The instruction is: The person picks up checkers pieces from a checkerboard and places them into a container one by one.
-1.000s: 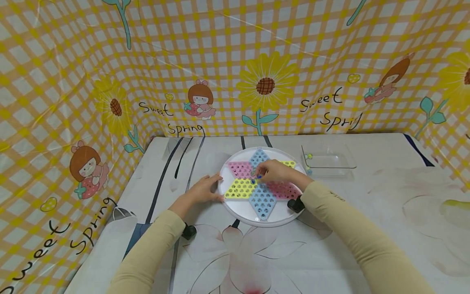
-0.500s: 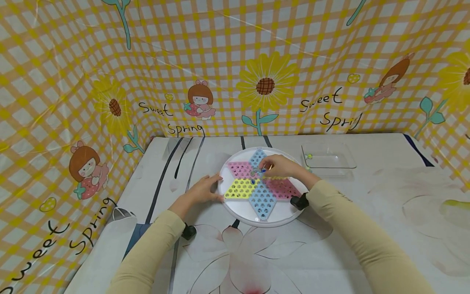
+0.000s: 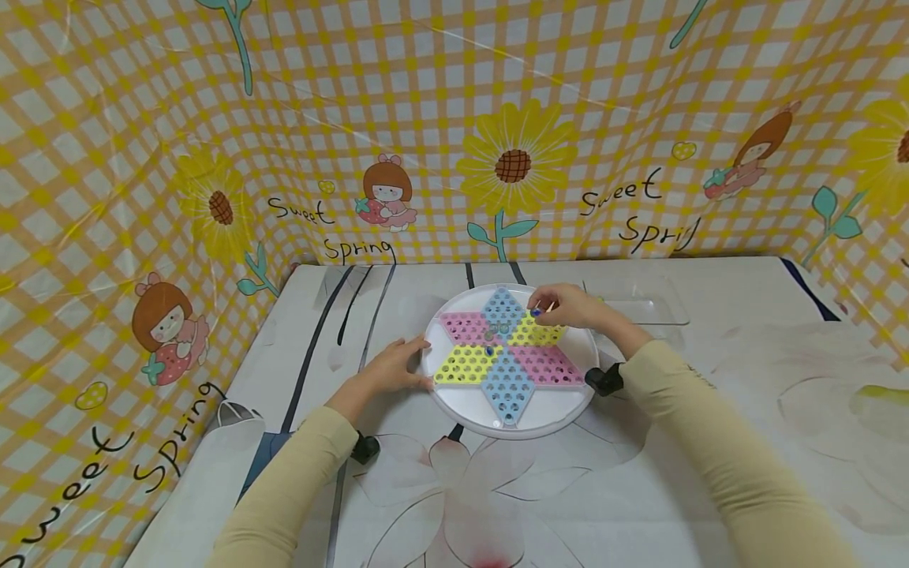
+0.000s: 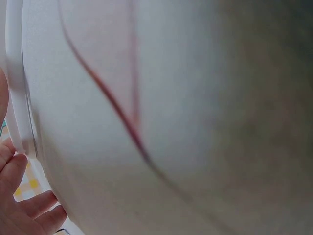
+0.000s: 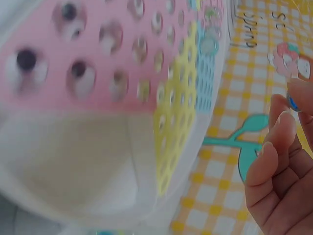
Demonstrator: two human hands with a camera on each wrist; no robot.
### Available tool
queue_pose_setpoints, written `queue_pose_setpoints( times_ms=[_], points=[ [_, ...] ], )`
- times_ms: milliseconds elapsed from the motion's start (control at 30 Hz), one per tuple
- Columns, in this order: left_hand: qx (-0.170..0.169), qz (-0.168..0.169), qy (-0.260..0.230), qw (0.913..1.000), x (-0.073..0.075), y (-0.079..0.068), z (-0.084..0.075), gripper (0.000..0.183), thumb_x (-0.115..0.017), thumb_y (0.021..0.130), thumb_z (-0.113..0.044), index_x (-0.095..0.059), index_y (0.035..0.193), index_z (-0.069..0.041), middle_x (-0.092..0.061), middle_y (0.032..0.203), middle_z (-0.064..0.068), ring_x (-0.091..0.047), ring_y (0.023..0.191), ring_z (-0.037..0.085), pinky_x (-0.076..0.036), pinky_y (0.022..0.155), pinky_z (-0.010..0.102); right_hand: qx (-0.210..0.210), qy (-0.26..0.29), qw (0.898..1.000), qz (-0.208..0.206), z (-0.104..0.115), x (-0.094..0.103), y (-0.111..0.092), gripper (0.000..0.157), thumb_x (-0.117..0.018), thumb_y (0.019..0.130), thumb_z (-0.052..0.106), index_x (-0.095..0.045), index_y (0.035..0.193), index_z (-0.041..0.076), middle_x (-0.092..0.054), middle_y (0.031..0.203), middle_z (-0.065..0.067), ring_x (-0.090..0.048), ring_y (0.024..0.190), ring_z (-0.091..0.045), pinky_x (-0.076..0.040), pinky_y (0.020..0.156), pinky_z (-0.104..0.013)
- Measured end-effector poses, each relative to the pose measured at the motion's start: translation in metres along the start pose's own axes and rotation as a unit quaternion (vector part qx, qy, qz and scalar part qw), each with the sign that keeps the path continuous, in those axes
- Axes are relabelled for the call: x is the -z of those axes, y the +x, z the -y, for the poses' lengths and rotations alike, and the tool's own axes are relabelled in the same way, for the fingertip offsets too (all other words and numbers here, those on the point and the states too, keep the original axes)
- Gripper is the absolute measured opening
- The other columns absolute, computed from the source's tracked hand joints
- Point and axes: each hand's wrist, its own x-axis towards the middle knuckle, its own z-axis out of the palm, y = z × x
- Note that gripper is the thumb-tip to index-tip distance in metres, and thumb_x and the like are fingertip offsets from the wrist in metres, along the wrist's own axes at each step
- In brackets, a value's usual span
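Observation:
A round white Chinese checkers board lies on the table, with a star of pink, yellow and blue holed sections. My left hand rests against its left rim, fingers spread and thumb nearer to me. Over the far right yellow section, my right hand pinches a blue marble between thumb and fingertips. That same marble shows partly behind the fingers in the right wrist view. Another blue marble sits near the star's centre, and pale clear marbles sit just beyond it.
A clear plastic tray stands right of the board, partly hidden by my right hand and wrist. On the left are a white object with a grey opening and a dark blue item. A checked cloth hangs behind the table.
My right hand has lifted a blue marble from near the star's centre and carried it away from me and to the right. The left hand and the board have stayed in place.

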Motion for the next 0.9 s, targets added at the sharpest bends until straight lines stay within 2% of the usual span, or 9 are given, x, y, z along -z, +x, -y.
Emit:
queue_pose_setpoints(
  times_ms=[267, 467, 633, 900],
  points=[
    [-0.007, -0.004, 0.003, 1.0, 0.001, 0.0, -0.001, 0.079, -0.074, 0.073, -0.038, -0.039, 0.139, -0.012, -0.025, 0.15, 0.004, -0.02, 0.136, 0.038, -0.022, 0.11, 0.05, -0.033, -0.02, 0.999, -0.018, -0.013, 0.023, -0.013, 0.023, -0.059, 0.086, 0.01, -0.057, 0.107, 0.0, -0.056, 0.096, -0.014, -0.052, 0.079, -0.022, -0.05, 0.065, -0.034],
    [-0.006, -0.005, 0.001, 1.0, 0.001, 0.0, -0.001, 0.08, -0.074, 0.072, -0.038, -0.039, 0.139, -0.012, -0.025, 0.15, 0.004, -0.02, 0.136, 0.038, -0.023, 0.11, 0.051, -0.056, -0.022, 0.998, -0.026, -0.024, 0.035, -0.021, 0.027, -0.059, 0.087, 0.012, -0.056, 0.11, 0.0, -0.055, 0.098, -0.015, -0.052, 0.08, -0.022, -0.05, 0.066, -0.033],
    [-0.002, -0.003, 0.0, 1.0, 0.0, 0.001, 0.0, 0.08, -0.074, 0.072, -0.039, -0.038, 0.139, -0.013, -0.024, 0.151, 0.002, -0.019, 0.137, 0.037, -0.022, 0.11, 0.05, -0.059, -0.027, 0.997, -0.031, -0.034, 0.045, -0.029, 0.028, -0.058, 0.088, 0.011, -0.055, 0.112, -0.003, -0.056, 0.099, -0.016, -0.053, 0.08, -0.022, -0.05, 0.065, -0.032],
    [-0.001, -0.003, -0.002, 1.0, -0.001, 0.001, 0.0, 0.081, -0.074, 0.072, -0.04, -0.038, 0.14, -0.014, -0.024, 0.15, 0.002, -0.019, 0.137, 0.037, -0.023, 0.11, 0.05, -0.084, -0.023, 0.996, -0.033, -0.049, 0.056, -0.039, 0.029, -0.058, 0.088, 0.013, -0.053, 0.111, -0.004, -0.056, 0.095, -0.016, -0.053, 0.077, -0.022, -0.049, 0.064, -0.033]
  ],
)
